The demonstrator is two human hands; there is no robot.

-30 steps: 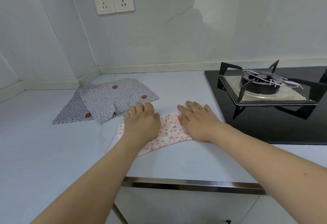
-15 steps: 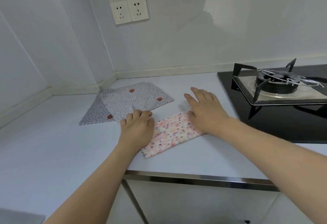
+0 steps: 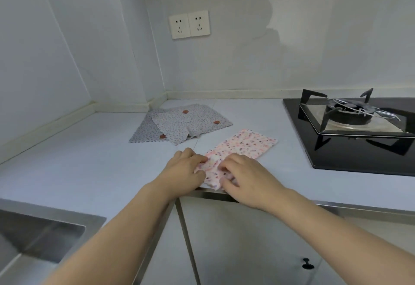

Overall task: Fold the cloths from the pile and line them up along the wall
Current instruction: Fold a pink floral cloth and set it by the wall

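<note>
A pink flowered cloth (image 3: pixel 244 144), folded into a long strip, lies slantwise on the white counter (image 3: pixel 89 149), its near end at the front edge. My left hand (image 3: pixel 185 170) pinches that near end at its left corner. My right hand (image 3: pixel 244 172) grips the same end from the right, fingers curled into the fabric. Behind, near the corner of the walls, lies a pile of grey speckled cloths (image 3: pixel 179 125) with small red patches, spread flat and overlapping.
A black gas hob (image 3: pixel 350 127) with a burner and pan stand fills the right of the counter. A steel sink (image 3: pixel 33 235) sits at the lower left. Two wall sockets (image 3: pixel 189 25) are above the pile. Cabinet doors with a dark knob (image 3: pixel 307 264) are below.
Both hands slid back from the cloth's middle to its near end and now take hold of it. The cloth's far end lies uncovered. The view has pulled back and down.
</note>
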